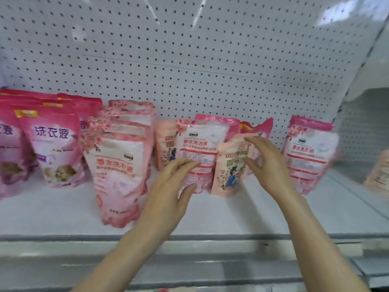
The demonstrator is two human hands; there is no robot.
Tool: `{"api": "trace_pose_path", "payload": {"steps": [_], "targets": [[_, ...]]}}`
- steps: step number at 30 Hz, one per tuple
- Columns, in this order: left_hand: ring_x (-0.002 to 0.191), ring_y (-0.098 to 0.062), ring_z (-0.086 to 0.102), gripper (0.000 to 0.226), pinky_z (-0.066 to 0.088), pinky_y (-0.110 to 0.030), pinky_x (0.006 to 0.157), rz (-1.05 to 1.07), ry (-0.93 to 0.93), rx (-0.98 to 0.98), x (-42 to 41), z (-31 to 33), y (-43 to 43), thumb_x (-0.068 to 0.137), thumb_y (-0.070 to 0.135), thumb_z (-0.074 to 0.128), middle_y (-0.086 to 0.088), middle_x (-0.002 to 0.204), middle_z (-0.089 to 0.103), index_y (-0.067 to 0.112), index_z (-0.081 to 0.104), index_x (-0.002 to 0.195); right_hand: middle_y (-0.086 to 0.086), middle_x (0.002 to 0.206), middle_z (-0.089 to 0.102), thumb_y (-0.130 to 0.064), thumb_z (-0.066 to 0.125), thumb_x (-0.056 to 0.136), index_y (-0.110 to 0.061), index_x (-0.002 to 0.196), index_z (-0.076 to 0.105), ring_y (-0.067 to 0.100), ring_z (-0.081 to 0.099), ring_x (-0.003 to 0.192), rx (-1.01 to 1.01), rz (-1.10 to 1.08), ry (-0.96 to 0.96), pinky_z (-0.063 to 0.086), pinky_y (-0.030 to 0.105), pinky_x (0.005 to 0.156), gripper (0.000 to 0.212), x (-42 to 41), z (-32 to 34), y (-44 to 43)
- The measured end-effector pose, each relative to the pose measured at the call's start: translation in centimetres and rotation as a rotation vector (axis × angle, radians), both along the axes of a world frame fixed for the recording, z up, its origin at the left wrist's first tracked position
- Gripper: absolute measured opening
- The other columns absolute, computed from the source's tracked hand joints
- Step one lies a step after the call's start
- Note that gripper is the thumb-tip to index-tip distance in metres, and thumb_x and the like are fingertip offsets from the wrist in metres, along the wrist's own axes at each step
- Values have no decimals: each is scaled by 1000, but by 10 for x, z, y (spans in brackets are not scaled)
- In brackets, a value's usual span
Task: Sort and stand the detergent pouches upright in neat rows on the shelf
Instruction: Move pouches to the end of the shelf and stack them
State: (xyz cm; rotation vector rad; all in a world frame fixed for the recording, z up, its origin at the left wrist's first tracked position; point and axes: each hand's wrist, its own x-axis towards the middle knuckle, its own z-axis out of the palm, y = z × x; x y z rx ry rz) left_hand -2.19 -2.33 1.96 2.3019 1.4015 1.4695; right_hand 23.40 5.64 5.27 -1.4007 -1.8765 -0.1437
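White shelf [231,213], metal front edge. On it:
- left: magenta detergent pouches [54,148], upright
- beside them: front-to-back row of floral pouches [117,165], leaning
- centre: pink-and-white pouch [200,142] and small peach pouch [228,175]
- right: lone floral pouch [307,157], upright

Single head view, wide-angle, close to the shelf [242,211], facing it head-on and tilted slightly down. Pegboard back [189,49] fills the upper frame; shelf front edge crosses the lower part.
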Motion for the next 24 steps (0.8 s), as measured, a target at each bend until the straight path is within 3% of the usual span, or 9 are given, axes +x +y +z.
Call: {"api": "trace_pose_path", "payload": {"steps": [3, 5, 9, 13, 16, 19, 20, 22, 24], "targets": [[128, -4, 38, 55, 19, -3, 105, 91, 3, -19, 43, -3, 36, 88, 9, 66, 5, 141, 42, 21, 49, 139, -1, 156, 39, -32, 74, 87, -29, 135, 57, 19, 30, 145, -83, 122, -124, 21, 35, 115, 51, 25, 17, 37], [129, -10, 39, 55, 20, -6, 104, 147, 21, -23, 63, -2, 58, 87, 9, 67, 1, 141, 44, 18, 49, 139, -5, 155, 41, -40, 73, 86, -32, 133, 58, 17, 25, 148, -139, 201, -207, 17, 35, 116, 50, 33, 29, 58], [127, -15, 43, 56, 33, -25, 105, 249, 3, -57, 83, -5, 79, 87, 17, 68, 1, 138, 48, 20, 49, 139, -8, 136, 58, -42, 76, 80, -33, 134, 52, 18, 38, 135, -165, 281, -287, 35, 45, 110, 60, 37, 45, 83], [128, -23, 41, 55, 30, -29, 107, 395, 12, 5, 86, -3, 79, 83, 14, 71, -5, 138, 48, 15, 53, 135, -12, 106, 67, -34, 72, 85, -32, 115, 67, 14, 44, 110, -153, 297, -301, 40, 37, 94, 30, 44, 50, 92], [126, -35, 44, 51, 37, -46, 106, 486, 80, 158, 83, 18, 87, 82, 6, 69, -15, 136, 49, 8, 56, 131, -5, 117, 66, -27, 63, 94, -29, 120, 68, 19, 54, 113, -67, 267, -196, 45, 43, 100, 27, 40, 64, 95], [127, -40, 44, 49, 35, -51, 108, 520, 231, 217, 77, 47, 100, 84, 6, 67, -19, 134, 53, 2, 55, 131, -3, 127, 64, -45, 63, 92, -29, 131, 59, 22, 57, 120, -111, 171, -254, 44, 45, 102, 43, 29, 82, 102], [127, -39, 45, 48, 32, -52, 110, 523, 289, 189, 76, 55, 105, 86, 8, 67, -18, 132, 56, 3, 55, 132, -4, 118, 68, -50, 65, 89, -29, 125, 62, 21, 61, 111, -185, 166, -273, 49, 41, 94, 42, 24, 85, 106], [121, -35, 51, 38, 30, -50, 112, 526, 345, 107, 71, 69, 110, 90, 13, 64, -13, 121, 63, 7, 59, 128, -9, 82, 66, -46, 70, 87, -31, 85, 65, 19, 62, 84, -295, 150, -272, 47, 30, 68, 15, 14, 86, 115], [105, -32, 56, 25, 38, -46, 103, 518, 319, 101, 65, 76, 109, 93, 16, 61, -10, 107, 69, 9, 67, 116, -8, 67, 58, -34, 72, 88, -29, 66, 57, 18, 59, 72, -288, 139, -274, 45, 30, 64, 27, 10, 84, 124]]}}
